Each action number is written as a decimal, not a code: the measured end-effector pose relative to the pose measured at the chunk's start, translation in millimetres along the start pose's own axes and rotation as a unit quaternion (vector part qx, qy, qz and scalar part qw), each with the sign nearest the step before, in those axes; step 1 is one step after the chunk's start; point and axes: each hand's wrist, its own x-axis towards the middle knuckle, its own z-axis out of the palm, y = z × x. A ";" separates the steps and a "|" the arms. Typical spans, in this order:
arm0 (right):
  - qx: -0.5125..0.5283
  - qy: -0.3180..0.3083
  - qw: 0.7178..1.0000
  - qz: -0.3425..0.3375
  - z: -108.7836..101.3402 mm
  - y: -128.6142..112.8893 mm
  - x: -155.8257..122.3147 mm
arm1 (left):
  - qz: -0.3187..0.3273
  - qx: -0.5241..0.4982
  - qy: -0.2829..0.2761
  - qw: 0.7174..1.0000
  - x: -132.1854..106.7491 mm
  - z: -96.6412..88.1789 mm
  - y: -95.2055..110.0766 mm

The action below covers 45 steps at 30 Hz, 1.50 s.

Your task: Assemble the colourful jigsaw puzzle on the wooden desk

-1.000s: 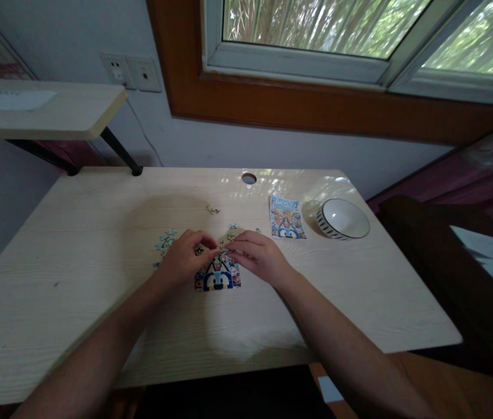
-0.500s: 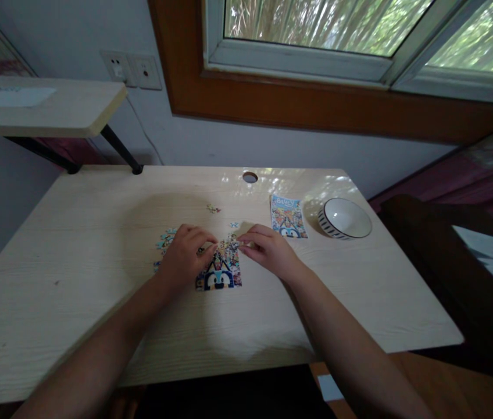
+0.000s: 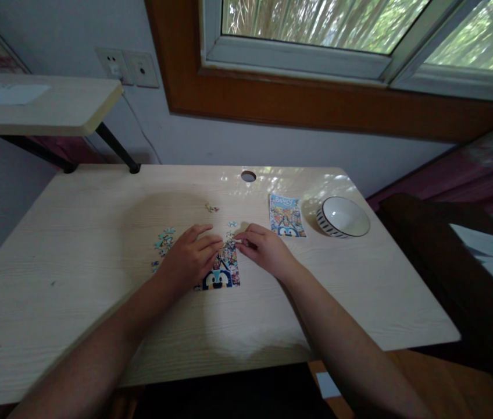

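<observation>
A partly joined jigsaw puzzle [image 3: 225,276] with a blue dog's face lies on the table before me. My left hand [image 3: 193,254] rests over its left side, fingers stretched out and apart, hiding part of it. At its upper right edge my right hand [image 3: 260,244] pinches a small puzzle piece [image 3: 238,240], mostly hidden by the fingertips. Loose puzzle pieces [image 3: 164,240] lie left of my left hand. One light blue piece [image 3: 232,223] sits just above the puzzle, and a few more pieces [image 3: 211,208] lie farther back.
A printed picture sheet [image 3: 287,216] lies to the right, beside a white bowl [image 3: 345,216] with dark stripes. The wooden table [image 3: 81,244] has a round cable hole [image 3: 249,176] at the back. A raised shelf [image 3: 46,110] stands at the back left.
My left hand has shifted right and flattened over the puzzle, its fingers now straighter, uncovering more loose pieces on the left. My right hand stays nearly in place, still pinching.
</observation>
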 end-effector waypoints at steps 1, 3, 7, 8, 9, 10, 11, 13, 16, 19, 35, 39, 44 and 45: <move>-0.001 0.000 1.000 0.001 0.4 0.4 -0.1 | 0.002 0.005 -0.005 1.000 0.1 -0.3 0.3; -0.003 0.000 1.000 0.002 1.2 1.0 -0.1 | 0.005 0.015 -0.007 1.000 0.4 -0.6 0.9; -0.009 -0.001 1.000 0.005 2.7 2.0 -0.1 | 0.010 0.027 0.006 1.000 0.7 -0.4 2.0; -0.010 -0.002 1.000 0.005 2.9 2.2 -0.1 | 0.013 0.030 0.008 0.999 0.7 -0.3 2.2; -0.010 -0.003 1.000 0.006 3.0 2.3 0.0 | 0.016 0.032 0.008 0.999 0.7 -0.3 2.2; -0.010 -0.004 1.000 0.006 2.9 2.4 0.1 | 0.018 0.034 0.007 0.999 0.6 -0.2 2.2; -0.011 -0.007 1.000 0.006 2.7 2.3 0.2 | 0.018 0.036 0.007 0.999 0.5 -0.2 2.1; -0.012 -0.011 1.000 0.008 1.9 1.6 0.6 | 0.017 0.039 0.006 0.999 0.3 -0.2 1.9; -0.008 -0.010 1.000 0.006 0.3 -0.3 1.1 | 0.018 0.042 0.005 0.999 0.0 -0.2 1.7; 0.002 -0.009 1.000 0.008 -0.6 -1.9 1.5 | 0.019 0.050 0.005 0.999 -0.2 -0.1 2.1; -0.002 -0.005 1.000 0.027 2.7 -1.8 2.8 | 0.025 0.099 -0.006 0.995 2.7 0.4 8.8; -0.003 -0.004 1.000 0.029 2.6 -3.2 3.5 | 0.028 0.105 -0.003 0.994 2.6 2.3 8.3; -0.004 -0.002 0.999 0.033 2.5 -4.7 4.0 | 0.028 0.108 -0.002 0.994 2.9 2.7 8.7; -0.004 -0.001 0.999 0.035 2.8 -4.9 4.1 | 0.027 0.108 -0.003 0.994 3.0 2.4 9.1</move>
